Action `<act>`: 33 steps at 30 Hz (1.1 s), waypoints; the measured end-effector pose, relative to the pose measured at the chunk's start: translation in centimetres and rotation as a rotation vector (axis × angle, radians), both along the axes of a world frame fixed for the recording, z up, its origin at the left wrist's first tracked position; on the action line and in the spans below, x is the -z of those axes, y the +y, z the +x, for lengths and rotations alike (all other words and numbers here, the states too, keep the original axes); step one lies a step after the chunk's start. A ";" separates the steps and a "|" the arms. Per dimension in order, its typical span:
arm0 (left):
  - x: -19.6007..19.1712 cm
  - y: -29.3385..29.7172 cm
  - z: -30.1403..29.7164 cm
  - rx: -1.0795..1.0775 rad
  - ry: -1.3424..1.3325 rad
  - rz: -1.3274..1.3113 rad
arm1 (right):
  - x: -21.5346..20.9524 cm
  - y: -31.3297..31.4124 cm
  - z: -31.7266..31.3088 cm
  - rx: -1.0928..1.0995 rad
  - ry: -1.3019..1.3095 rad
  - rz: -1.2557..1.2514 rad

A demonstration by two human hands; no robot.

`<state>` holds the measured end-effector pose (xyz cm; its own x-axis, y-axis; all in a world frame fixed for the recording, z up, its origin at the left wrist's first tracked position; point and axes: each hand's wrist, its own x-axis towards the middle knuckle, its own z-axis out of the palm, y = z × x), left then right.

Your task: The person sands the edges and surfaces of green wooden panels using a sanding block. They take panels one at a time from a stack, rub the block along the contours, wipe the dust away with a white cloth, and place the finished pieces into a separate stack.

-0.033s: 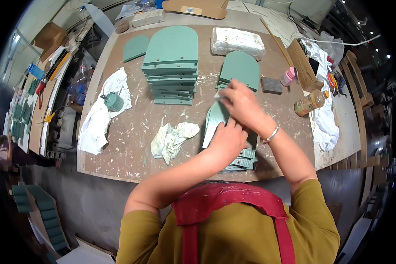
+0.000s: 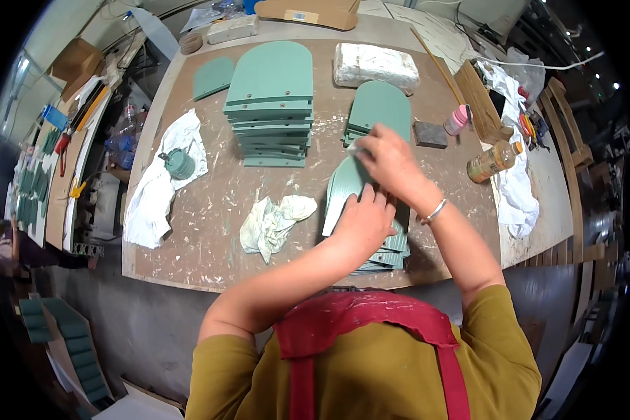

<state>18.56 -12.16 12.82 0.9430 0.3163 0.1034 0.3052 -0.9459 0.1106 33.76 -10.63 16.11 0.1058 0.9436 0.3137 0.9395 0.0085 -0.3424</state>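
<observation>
A green-painted arched wooden panel [image 2: 344,189] is being held tilted over the near stack of green panels [image 2: 392,248] at the front edge of the paint-spattered brown worktable [image 2: 210,231]; the left hand [image 2: 360,222] is pressed flat against its lower part, fingers stretched out together, while the right hand [image 2: 392,164] is closed at the panel's upper edge, fingers curled around something pale that cannot be made out. A crumpled pale-green rag [image 2: 273,220] is seen just left of the panel. A tall stack of arched green boards [image 2: 269,105] is set further back, a smaller stack [image 2: 379,108] beside it, and a plastic bottle of amber liquid [image 2: 493,161] lies to the right
</observation>
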 end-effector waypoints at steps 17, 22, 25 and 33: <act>0.1 1.4 0.0 0.079 -0.084 -0.045 | 0.3 -4.8 1.7 0.462 0.129 -0.041; 0.5 1.5 -0.1 0.097 -0.114 0.001 | -0.4 -7.9 1.5 0.598 0.167 -0.094; 0.5 1.4 -0.2 0.101 -0.097 0.020 | -0.6 -7.6 1.1 0.601 0.179 -0.041; -0.3 1.6 -0.5 0.147 -0.082 0.007 | 0.8 -11.3 -0.2 0.598 0.292 0.024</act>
